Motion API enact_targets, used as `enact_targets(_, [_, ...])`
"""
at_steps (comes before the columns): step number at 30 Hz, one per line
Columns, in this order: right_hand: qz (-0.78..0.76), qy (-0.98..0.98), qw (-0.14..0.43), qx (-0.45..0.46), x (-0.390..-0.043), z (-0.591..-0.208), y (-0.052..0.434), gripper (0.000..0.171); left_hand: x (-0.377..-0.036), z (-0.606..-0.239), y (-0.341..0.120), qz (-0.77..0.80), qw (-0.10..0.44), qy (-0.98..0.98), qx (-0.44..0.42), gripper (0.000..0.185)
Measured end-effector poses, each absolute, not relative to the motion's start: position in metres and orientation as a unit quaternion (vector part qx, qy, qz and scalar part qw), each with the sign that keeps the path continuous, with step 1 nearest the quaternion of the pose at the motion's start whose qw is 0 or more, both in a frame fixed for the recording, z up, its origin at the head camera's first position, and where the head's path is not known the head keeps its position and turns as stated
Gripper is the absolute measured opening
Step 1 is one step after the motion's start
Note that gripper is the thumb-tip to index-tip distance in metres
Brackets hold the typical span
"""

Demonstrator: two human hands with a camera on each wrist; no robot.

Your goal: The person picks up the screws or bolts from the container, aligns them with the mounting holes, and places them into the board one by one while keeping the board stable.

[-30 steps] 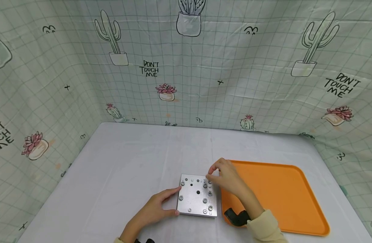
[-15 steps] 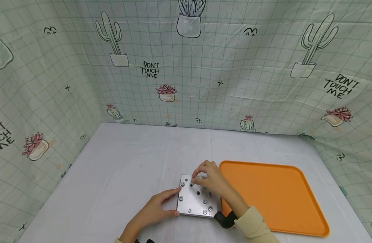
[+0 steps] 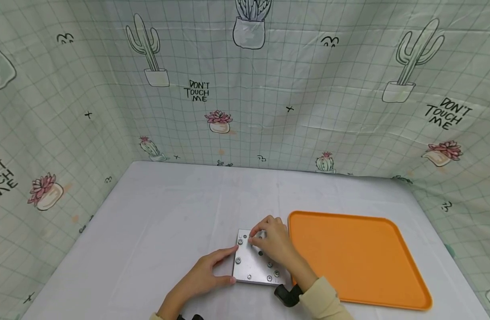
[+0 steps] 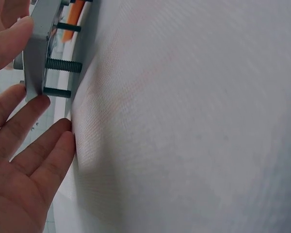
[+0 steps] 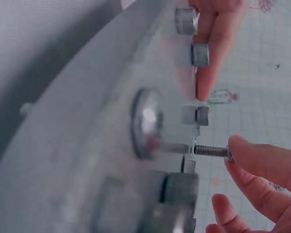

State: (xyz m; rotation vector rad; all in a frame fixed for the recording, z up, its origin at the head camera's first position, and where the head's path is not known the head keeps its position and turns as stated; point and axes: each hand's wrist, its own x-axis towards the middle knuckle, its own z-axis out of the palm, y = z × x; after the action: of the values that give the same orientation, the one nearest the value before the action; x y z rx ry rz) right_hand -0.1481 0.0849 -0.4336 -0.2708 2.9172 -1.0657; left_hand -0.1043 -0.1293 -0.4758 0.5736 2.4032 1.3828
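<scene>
Down near the front edge of the white table (image 3: 169, 213), a square metal plate (image 3: 252, 266), studded with bolts (image 3: 237, 260) and raised off the cloth on the threaded shanks (image 4: 63, 65) poking out beneath it, as seen from the left wrist. Just beside its right edge, an orange tray (image 3: 356, 258), running toward the table's right side. Left hand (image 3: 201, 278) on the cloth against the plate's left edge, thumb and forefinger spread round the near left corner, fingers straight and relaxed, bracing rather than clutching. Right hand (image 3: 270, 242) over the plate's far edge, fingertips bunched narrow near the far left corner. Closer, from the right wrist: thumb and finger (image 5: 266, 160) pinching the head end of a small screw (image 5: 211, 151), its threaded tip at a hole in the plate, shank lying square to the plate's face. Round knurled bolt heads (image 5: 200, 55) standing proud of the surface nearby. Black strap (image 3: 286, 295) at the right wrist, pale yellow sleeve (image 3: 322, 302) behind it. Behind the table's far edge and sides, a cactus-print curtain (image 3: 245, 89).
</scene>
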Motion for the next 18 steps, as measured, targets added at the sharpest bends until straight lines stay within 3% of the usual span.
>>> enact_targets(18, [-0.271,0.956,-0.007,-0.108,-0.1447,-0.4431,0.0835,0.010,-0.1038,-0.4759,-0.1288,0.479,0.150,0.842,0.199,0.068])
